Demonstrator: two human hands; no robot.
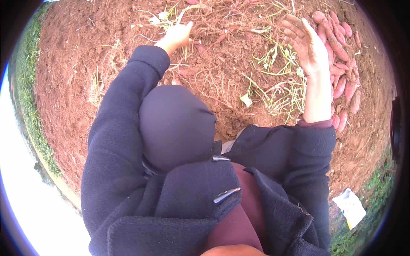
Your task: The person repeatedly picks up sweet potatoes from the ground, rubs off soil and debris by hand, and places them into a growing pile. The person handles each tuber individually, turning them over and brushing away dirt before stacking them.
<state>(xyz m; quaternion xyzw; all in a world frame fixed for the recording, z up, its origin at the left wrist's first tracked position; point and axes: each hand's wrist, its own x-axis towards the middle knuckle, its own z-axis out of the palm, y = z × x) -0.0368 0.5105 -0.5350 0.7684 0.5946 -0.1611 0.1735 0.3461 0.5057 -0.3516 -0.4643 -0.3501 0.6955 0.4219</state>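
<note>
My left hand (176, 36) reaches over the soil at the upper left, fingers curled and thumb out. It is closed on a sweet potato vine (163, 19), whose pale green stems come out beyond the hand and below it. My right hand (308, 45) is held up with fingers stretched and nothing in it. Beside it lies a heap of reddish sweet potatoes (340, 50), some partly hidden behind the hand and forearm. Cut green stems and leaves (284, 91) lie just left of my right wrist.
Reddish-brown soil (68, 85) spreads around me, strewn with thin roots (213, 81). A few sweet potatoes (188, 71) lie among them. Grass (27, 81) borders the left edge. A white packet (349, 207) rests by the grass at the lower right.
</note>
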